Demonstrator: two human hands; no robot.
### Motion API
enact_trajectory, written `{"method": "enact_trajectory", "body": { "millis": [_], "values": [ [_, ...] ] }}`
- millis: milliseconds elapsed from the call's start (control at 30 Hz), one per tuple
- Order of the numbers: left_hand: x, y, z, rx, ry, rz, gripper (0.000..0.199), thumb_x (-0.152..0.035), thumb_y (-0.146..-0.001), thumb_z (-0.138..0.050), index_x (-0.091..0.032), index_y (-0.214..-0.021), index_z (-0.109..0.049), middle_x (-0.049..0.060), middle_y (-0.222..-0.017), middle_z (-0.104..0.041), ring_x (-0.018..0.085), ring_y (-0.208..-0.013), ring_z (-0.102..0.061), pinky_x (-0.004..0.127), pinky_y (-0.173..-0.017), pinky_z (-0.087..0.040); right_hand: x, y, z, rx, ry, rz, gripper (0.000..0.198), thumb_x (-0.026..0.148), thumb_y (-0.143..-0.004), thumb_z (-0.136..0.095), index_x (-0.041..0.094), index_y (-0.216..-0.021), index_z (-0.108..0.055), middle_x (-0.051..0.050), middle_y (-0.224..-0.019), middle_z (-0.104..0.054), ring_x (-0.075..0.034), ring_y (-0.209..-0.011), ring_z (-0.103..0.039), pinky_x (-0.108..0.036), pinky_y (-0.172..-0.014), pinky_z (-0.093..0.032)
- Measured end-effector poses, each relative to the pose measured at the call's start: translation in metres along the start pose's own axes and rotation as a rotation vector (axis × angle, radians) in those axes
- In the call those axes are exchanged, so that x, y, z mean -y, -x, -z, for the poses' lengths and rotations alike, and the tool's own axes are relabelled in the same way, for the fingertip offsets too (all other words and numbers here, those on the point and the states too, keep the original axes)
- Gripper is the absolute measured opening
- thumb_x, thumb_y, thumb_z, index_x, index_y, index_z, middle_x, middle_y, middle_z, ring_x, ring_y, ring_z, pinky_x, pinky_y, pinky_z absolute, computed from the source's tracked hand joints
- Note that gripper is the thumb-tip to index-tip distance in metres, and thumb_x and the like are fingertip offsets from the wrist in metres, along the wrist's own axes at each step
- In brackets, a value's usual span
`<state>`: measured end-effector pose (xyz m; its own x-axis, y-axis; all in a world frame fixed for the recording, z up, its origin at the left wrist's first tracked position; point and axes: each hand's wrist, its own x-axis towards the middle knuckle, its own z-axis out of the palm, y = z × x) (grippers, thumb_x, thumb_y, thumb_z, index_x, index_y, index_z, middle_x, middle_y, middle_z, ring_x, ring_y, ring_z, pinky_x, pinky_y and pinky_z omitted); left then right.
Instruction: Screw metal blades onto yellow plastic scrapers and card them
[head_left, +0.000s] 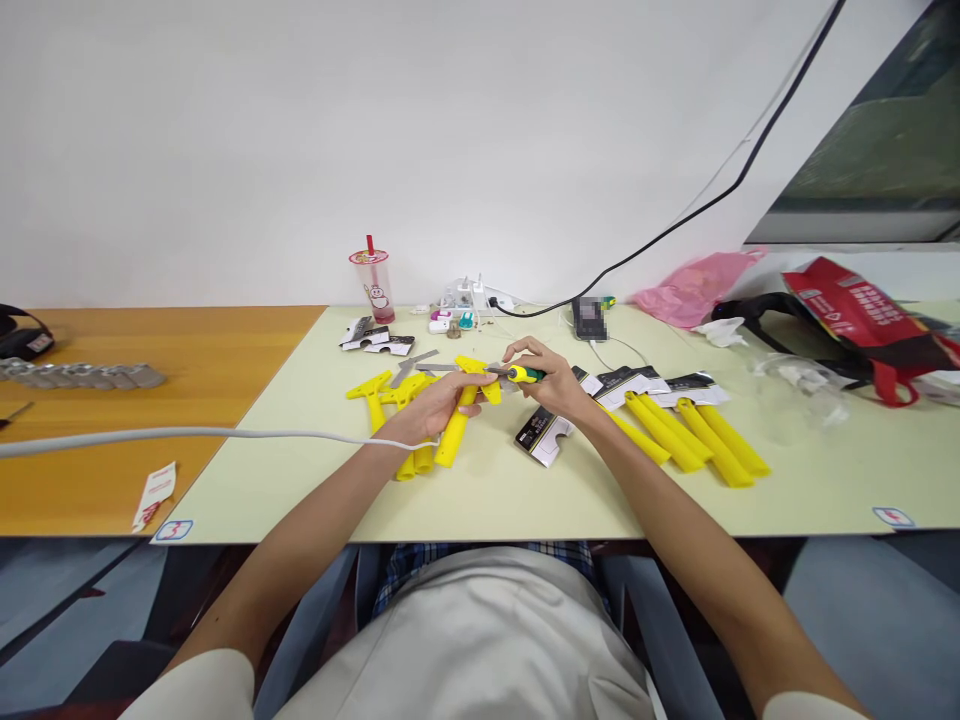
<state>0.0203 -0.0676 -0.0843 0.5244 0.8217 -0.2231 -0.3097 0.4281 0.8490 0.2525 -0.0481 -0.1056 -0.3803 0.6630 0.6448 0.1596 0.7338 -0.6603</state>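
Observation:
My left hand (441,402) is closed around a yellow plastic scraper (453,438), its handle pointing down toward me. In my right hand (556,382) is a screwdriver with a yellow-and-green handle (526,374), its tip at the scraper's head. Fingers partly hide the spot where they meet. Left of my hands lie more yellow scrapers (369,392) and flat metal blades (412,364). A black-and-white card sleeve (543,436) rests beneath my right wrist. Several yellow scrapers (679,436) with card sleeves (628,384) on their heads lie to the right.
Behind my hands stand a pink drink cup (377,290), a power strip (466,294) and a phone (589,320). A red bag (862,310) and a pink plastic bag (694,285) occupy the right. A grey cable (225,433) crosses my left forearm. Metal parts (90,374) line the wooden table.

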Motion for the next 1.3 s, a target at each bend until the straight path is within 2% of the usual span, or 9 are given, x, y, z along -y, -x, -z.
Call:
{"method": "enact_trajectory", "body": {
  "millis": [300, 600, 700, 800, 867, 967, 1067, 1167, 1300],
  "values": [
    [-0.001, 0.000, 0.003, 0.073, -0.066, 0.010, 0.024, -0.025, -0.085, -0.093, -0.011, -0.088, -0.072, -0.002, -0.068, -0.058, -0.001, -0.044, -0.031, 0.013, -0.036, -0.021, 0.006, 0.000, -0.001, 0.016, -0.014, -0.015, 0.039, 0.061, -0.098, -0.080, 0.024, -0.100, -0.089, -0.014, -0.113, -0.076, -0.026, -0.092, -0.071, -0.039, -0.073, -0.063],
    [0.003, 0.000, 0.004, 0.033, -0.117, -0.046, 0.019, -0.024, -0.091, -0.088, -0.010, -0.093, -0.075, 0.002, -0.081, -0.069, -0.002, -0.042, -0.033, 0.013, -0.036, -0.024, 0.003, 0.000, -0.002, 0.021, 0.119, 0.150, 0.022, 0.044, -0.107, -0.073, 0.024, -0.108, -0.084, -0.013, -0.113, -0.079, -0.026, -0.099, -0.075, -0.041, -0.089, -0.062],
    [0.001, 0.001, 0.000, -0.023, -0.088, -0.048, 0.014, -0.019, -0.093, -0.085, -0.009, -0.099, -0.077, 0.007, -0.088, -0.075, 0.001, -0.050, -0.050, 0.013, -0.036, -0.024, 0.003, 0.001, -0.003, 0.025, 0.178, 0.189, 0.019, 0.040, -0.110, -0.069, 0.024, -0.109, -0.080, -0.013, -0.113, -0.078, -0.025, -0.100, -0.075, -0.040, -0.089, -0.060],
    [0.001, 0.001, -0.003, -0.068, -0.061, -0.028, 0.015, -0.018, -0.098, -0.078, -0.009, -0.110, -0.077, 0.015, -0.099, -0.080, 0.011, -0.071, -0.073, 0.015, -0.036, -0.024, 0.002, 0.001, -0.005, 0.030, 0.220, 0.202, 0.021, 0.039, -0.112, -0.063, 0.024, -0.110, -0.078, -0.012, -0.111, -0.077, -0.025, -0.099, -0.074, -0.039, -0.088, -0.058],
    [0.001, 0.001, -0.003, -0.092, -0.042, -0.019, 0.019, -0.019, -0.102, -0.071, -0.009, -0.117, -0.075, 0.020, -0.108, -0.082, 0.017, -0.082, -0.079, 0.016, -0.037, -0.026, 0.001, 0.001, -0.005, 0.005, 0.236, 0.193, 0.022, 0.040, -0.113, -0.062, 0.023, -0.110, -0.076, -0.011, -0.106, -0.075, -0.024, -0.095, -0.072, -0.038, -0.085, -0.057],
    [0.003, 0.002, -0.003, -0.089, -0.023, -0.035, 0.023, -0.023, -0.104, -0.067, -0.010, -0.123, -0.071, 0.024, -0.117, -0.083, 0.020, -0.091, -0.081, 0.016, -0.039, -0.029, 0.003, 0.001, -0.005, -0.100, 0.242, 0.093, 0.028, 0.048, -0.108, -0.068, 0.022, -0.100, -0.074, -0.008, -0.095, -0.072, -0.023, -0.087, -0.067, -0.037, -0.080, -0.054],
    [0.006, 0.003, -0.003, -0.047, -0.037, -0.053, 0.028, -0.030, -0.101, -0.074, -0.010, -0.122, -0.071, 0.025, -0.120, -0.082, 0.021, -0.093, -0.080, 0.017, -0.042, -0.030, 0.009, -0.002, -0.005, -0.200, 0.170, -0.157, 0.042, 0.063, -0.099, -0.076, 0.022, -0.094, -0.073, -0.004, -0.085, -0.068, -0.020, -0.075, -0.062, -0.034, -0.066, -0.051],
    [0.008, 0.004, -0.004, 0.002, -0.063, -0.043, 0.031, -0.031, -0.097, -0.077, -0.011, -0.120, -0.072, 0.025, -0.118, -0.083, 0.022, -0.094, -0.079, 0.018, -0.045, -0.032, 0.016, -0.004, -0.005, -0.204, 0.052, -0.376, 0.054, 0.075, -0.088, -0.081, 0.022, -0.090, -0.072, -0.001, -0.078, -0.062, -0.016, -0.060, -0.054, -0.031, -0.050, -0.044],
    [0.011, 0.004, -0.005, 0.064, -0.115, -0.031, 0.032, -0.025, -0.092, -0.080, -0.012, -0.120, -0.072, 0.024, -0.120, -0.082, 0.023, -0.096, -0.078, 0.019, -0.048, -0.036, 0.017, -0.005, -0.006, -0.147, -0.043, -0.446, 0.061, 0.080, -0.077, -0.087, 0.021, -0.081, -0.070, 0.000, -0.075, -0.059, -0.013, -0.052, -0.049, -0.032, -0.045, -0.044]
  ]
}}
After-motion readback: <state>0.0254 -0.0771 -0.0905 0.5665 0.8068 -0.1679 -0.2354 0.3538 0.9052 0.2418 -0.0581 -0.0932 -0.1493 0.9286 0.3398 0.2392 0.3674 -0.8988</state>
